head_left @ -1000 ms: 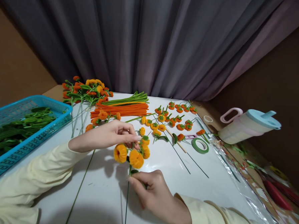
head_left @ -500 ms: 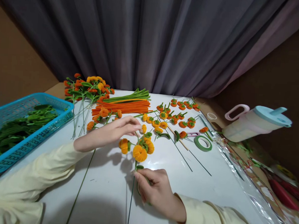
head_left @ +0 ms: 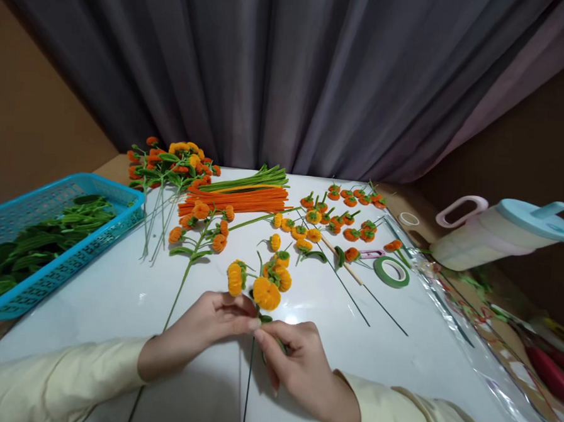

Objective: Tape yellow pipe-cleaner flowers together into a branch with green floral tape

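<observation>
Between my two hands stands a yellow pipe-cleaner flower spray [head_left: 266, 293], its several round blooms facing up and its thin dark stem running down toward the table's near edge. My left hand [head_left: 217, 318] is closed, thumb and fingers pinching the stem just below the blooms. Right beside it, fingertips nearly touching, my right hand [head_left: 297, 356] also pinches the stem. A small green leaf [head_left: 265, 319] pokes up above the right fingers. Something green and rounded shows partly behind the right hand; its kind is hidden.
Left is a blue basket [head_left: 138, 206] of green leaves. Beyond my hands lie an orange flower stem [head_left: 192, 250], orange pipe cleaners [head_left: 245, 199], green ones [head_left: 260, 178] and loose flower heads [head_left: 314, 217]. Rightward are green tape [head_left: 392, 271], a plastic bag [head_left: 467, 365] and a tumbler [head_left: 498, 235].
My left hand has come down and toward me from beside the blooms to the stem, meeting the right hand. The orange flower stem it covered now shows. The view has shifted slightly.
</observation>
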`<state>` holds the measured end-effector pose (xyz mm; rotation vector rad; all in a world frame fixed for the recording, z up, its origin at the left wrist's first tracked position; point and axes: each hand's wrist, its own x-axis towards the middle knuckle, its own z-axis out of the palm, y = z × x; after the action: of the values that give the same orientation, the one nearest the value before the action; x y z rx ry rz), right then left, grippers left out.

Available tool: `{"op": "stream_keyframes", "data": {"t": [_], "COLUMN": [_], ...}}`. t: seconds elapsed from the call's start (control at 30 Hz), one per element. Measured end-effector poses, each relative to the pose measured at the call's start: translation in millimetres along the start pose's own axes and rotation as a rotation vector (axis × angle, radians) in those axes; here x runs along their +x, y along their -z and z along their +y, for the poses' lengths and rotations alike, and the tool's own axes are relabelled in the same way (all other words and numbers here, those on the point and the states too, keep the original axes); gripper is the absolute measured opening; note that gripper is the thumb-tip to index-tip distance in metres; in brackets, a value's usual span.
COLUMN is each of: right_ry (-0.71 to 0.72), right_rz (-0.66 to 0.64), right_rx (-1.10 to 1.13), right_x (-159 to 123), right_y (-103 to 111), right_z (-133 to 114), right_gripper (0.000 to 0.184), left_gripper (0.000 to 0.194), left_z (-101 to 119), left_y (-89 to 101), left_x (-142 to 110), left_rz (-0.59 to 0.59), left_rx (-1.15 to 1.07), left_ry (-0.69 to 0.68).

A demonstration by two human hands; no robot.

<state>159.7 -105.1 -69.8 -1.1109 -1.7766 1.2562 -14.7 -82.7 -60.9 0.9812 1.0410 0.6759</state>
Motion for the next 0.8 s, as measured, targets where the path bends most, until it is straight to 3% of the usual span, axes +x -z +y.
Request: {"op": "stream_keyframes", "data": {"t": [0.13,0.27,0.43,0.6,0.7,0.8], "right_ry": [-0.064,-0.212,-0.347,-0.386,-0.355,-0.359], "right_rz": [-0.018,-0.081,-0.297,-0.454,-0.445,-0.34], "right_rx": [0.033,0.223,0.6,0.79,0.793,0.762], "right_x": [0,3,14,21,21,19], "right_y": [0,-1,5,10,11,9], "right_z": [-2,0,9,20,20,15], "right_gripper": [0.039,0.044,0.04,0.034,0.033,0.033], "left_gripper": [0.018,0.016,0.02,0.025,0.027,0.025], "left_z": [5,5,-2,-6,-5,0], "left_y": [-7.5,-7.1,-2.8,-0.3,-2.1,-6.4], "left_x": [2,4,4,5,6,5], "left_rz": [-0.007,0.025,0.014,-0.052,-0.07,0.005], "left_rx": [-0.152,-0.177,-0.181,-0.171,-0.131,-0.11], "left_ry": [0.039,0.031,-0.011,-0.071,-0.057,-0.007]}}
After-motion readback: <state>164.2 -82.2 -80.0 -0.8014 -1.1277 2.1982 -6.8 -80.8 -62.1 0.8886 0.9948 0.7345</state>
